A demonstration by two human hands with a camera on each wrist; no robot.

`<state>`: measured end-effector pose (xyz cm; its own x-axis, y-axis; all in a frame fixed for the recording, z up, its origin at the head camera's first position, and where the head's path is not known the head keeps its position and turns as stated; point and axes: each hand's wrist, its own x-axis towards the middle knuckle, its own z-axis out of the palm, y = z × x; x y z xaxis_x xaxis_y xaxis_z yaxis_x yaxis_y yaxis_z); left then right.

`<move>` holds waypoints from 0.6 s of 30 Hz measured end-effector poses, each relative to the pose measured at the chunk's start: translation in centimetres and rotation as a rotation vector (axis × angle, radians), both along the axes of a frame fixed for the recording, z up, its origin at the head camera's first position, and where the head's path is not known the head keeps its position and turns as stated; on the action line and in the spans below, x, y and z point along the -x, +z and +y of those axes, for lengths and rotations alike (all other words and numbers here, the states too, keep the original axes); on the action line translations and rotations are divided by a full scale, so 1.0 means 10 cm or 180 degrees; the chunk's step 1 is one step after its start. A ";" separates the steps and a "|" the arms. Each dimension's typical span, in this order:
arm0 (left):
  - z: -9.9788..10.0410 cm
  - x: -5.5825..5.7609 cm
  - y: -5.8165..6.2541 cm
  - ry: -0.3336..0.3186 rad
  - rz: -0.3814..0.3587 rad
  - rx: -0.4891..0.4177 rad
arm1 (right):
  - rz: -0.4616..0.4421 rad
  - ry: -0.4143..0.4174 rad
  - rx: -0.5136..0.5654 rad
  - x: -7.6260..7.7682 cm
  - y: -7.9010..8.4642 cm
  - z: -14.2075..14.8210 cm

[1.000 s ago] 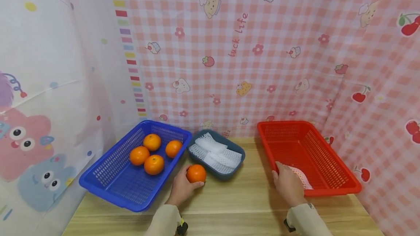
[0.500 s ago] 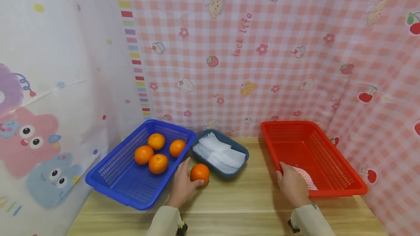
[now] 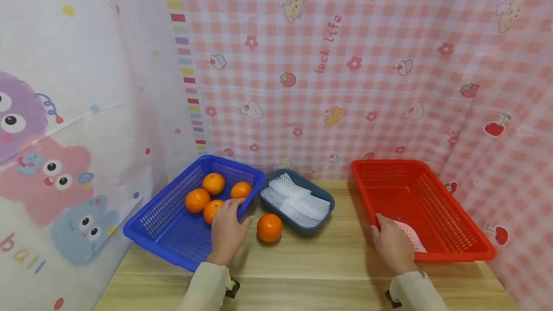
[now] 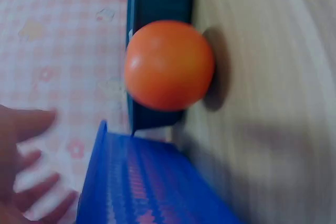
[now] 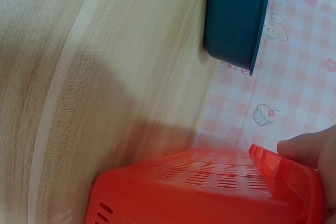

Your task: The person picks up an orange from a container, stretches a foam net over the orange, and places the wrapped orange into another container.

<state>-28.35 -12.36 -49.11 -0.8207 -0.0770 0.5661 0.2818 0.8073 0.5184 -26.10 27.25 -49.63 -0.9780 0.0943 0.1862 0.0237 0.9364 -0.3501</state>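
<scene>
My left hand [image 3: 226, 229] is over the right rim of a blue basket [image 3: 173, 248], fingers spread and holding nothing. Several oranges [image 3: 197, 200] lie in that basket, one of them partly hidden by the hand. A single orange [image 3: 270, 228] sits on the table just right of the left hand; in the left wrist view the orange [image 4: 169, 65] is apart from the fingers [image 4: 37, 124]. At the red basket [image 3: 453, 255], my right hand [image 3: 393, 246] grips the left rim, fingers mostly hidden. A whitish foam net [image 3: 410, 234] lies inside beside it.
Between the two baskets stands a dark teal tray [image 3: 326, 217] with white foam nets [image 3: 298, 200] in it. The wooden table [image 3: 311, 272] runs along the front. Patterned cloth [image 3: 276, 61] hangs behind and at both sides.
My left hand has let go of the orange on the table and moved up and left over the blue basket's rim. The right hand stays at the red basket. The head view has shifted slightly.
</scene>
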 end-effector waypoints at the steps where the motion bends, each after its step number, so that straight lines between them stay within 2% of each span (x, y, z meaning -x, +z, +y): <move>1: -0.04 -0.01 0.02 0.0087 -0.0132 0.0039 | -0.0008 0.0001 -0.0001 0.00 0.00 0.00; 4: -0.14 -0.03 0.05 0.0188 -0.0525 0.0105 | 0.0025 0.0008 -0.0008 0.00 0.00 0.00; 8: -0.22 -0.04 0.03 0.0099 -0.0847 0.0141 | 0.0120 0.0035 -0.0022 -0.01 0.00 0.00; 10: -0.25 -0.04 0.01 0.0058 -0.0899 0.0172 | 0.0119 0.0041 -0.0009 -0.01 0.00 0.00; 15: -0.27 -0.03 -0.02 0.0029 -0.0847 0.0224 | 0.0142 0.0056 0.0035 0.01 0.05 0.00; 18: -0.26 -0.04 -0.02 0.0036 -0.0836 0.0266 | 0.0472 0.0099 0.0046 0.03 0.09 -0.05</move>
